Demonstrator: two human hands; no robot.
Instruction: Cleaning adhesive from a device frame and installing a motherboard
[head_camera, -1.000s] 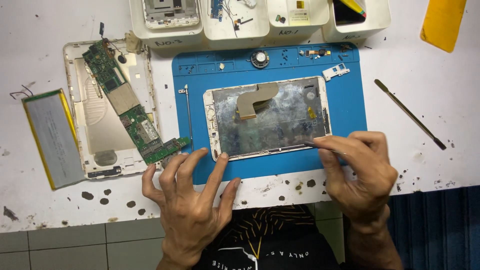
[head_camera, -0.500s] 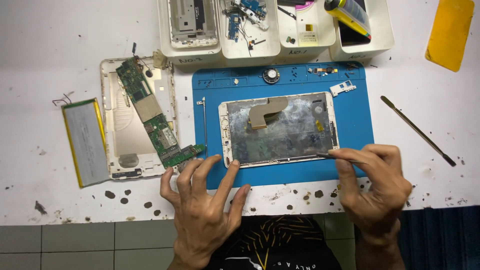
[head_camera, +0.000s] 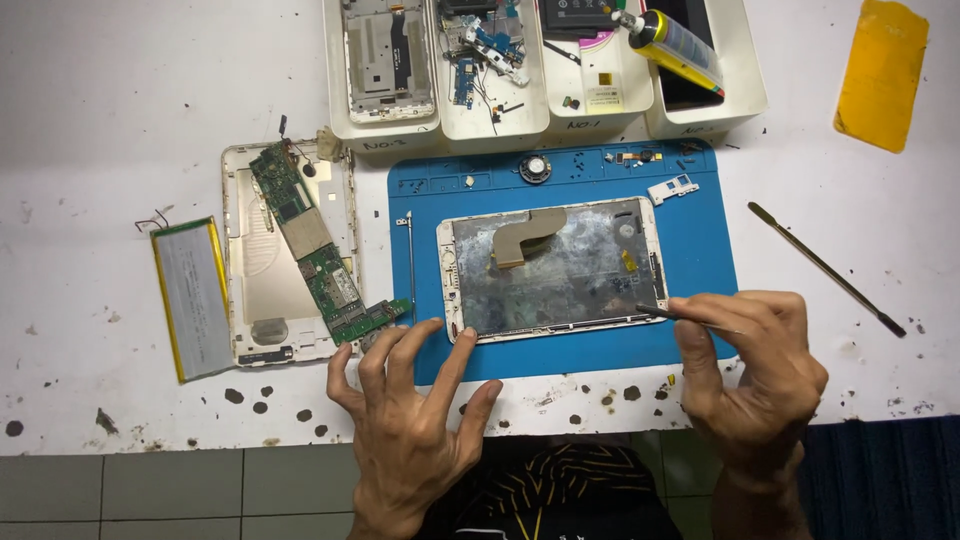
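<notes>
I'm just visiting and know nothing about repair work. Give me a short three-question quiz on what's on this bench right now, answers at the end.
1. True or false: the right hand holds a thin tool whose tip meets the lower right edge of the opened tablet.
2. Which fingertip of the left hand touches the tablet's lower left corner: A) thumb, B) index finger, C) little finger?
3. What colour is the mat under the tablet?

Key: 1 true. 2 B. 3 blue.
</notes>
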